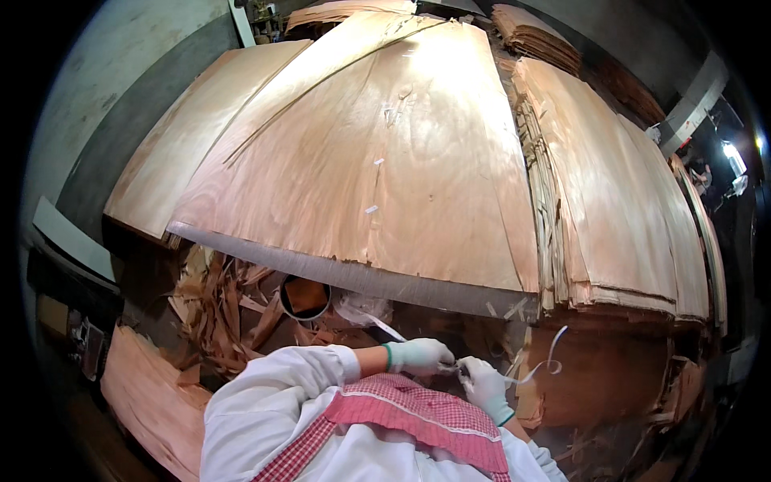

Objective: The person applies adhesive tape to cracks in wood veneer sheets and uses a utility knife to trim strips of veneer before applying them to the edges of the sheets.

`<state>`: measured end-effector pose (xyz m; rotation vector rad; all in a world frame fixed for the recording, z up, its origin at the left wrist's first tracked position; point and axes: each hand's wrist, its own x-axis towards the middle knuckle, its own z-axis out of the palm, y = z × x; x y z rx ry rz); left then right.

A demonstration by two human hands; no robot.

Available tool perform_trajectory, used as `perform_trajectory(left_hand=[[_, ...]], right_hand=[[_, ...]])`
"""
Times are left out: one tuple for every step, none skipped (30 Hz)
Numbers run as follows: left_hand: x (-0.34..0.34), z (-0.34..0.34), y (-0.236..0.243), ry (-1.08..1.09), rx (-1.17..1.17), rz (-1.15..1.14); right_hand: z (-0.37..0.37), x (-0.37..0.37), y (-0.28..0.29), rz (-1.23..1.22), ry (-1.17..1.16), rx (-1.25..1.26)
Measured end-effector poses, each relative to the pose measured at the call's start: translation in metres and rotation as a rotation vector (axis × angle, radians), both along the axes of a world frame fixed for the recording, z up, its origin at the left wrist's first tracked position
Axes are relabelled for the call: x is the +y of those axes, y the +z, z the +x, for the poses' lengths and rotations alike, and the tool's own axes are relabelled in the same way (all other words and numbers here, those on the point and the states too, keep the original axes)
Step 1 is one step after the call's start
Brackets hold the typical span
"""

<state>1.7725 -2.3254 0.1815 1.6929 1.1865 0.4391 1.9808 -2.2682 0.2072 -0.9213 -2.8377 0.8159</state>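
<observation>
Both my hands wear white knit gloves with green cuffs and meet close together in front of my chest. My left hand [421, 355] is closed, and a narrow white tape [552, 359] shows on its far side. My right hand [483, 382] pinches at the fingertips beside the left; from it the tape trails off in a loose curl. Where the fingers meet, the tape is mostly hidden. Beyond my hands lies a large thin wood veneer sheet [321, 185], with two small white tape pieces [372, 210] stuck along a line in its middle.
A grey table edge [345, 270] runs under the sheet. Veneer stacks stand at the right [634, 217] and left [189, 132]. Torn veneer scraps [221, 309] and a round bucket [306, 298] lie below the edge. A long thin strip [321, 80] crosses the sheet's far left.
</observation>
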Motion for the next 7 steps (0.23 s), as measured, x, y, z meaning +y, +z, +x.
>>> perform_trajectory(left_hand=[[-0.009,-0.007,-0.001,-0.026,0.018,0.027],[-0.018,-0.012,-0.004,-0.056,0.033,0.048],[-0.027,-0.014,-0.005,-0.048,0.028,0.041],[-0.034,-0.016,-0.005,0.096,-0.016,0.066],[-0.042,-0.019,-0.005,0.241,-0.06,0.092],[-0.049,-0.027,-0.018,0.35,-0.112,0.294],[-0.055,-0.038,-0.02,0.479,-0.254,0.144]], right_hand=[[0.0,0.001,-0.005,-0.022,0.037,-0.002],[0.0,0.0,-0.008,-0.05,0.07,-0.006],[-0.001,-0.001,-0.007,-0.057,0.077,-0.011],[-0.006,0.0,-0.003,-0.106,0.043,0.011],[-0.01,0.001,-0.001,-0.154,0.008,0.033],[-0.009,0.006,-0.007,-0.071,-0.044,0.089],[-0.011,0.007,-0.007,-0.071,-0.033,0.086]])
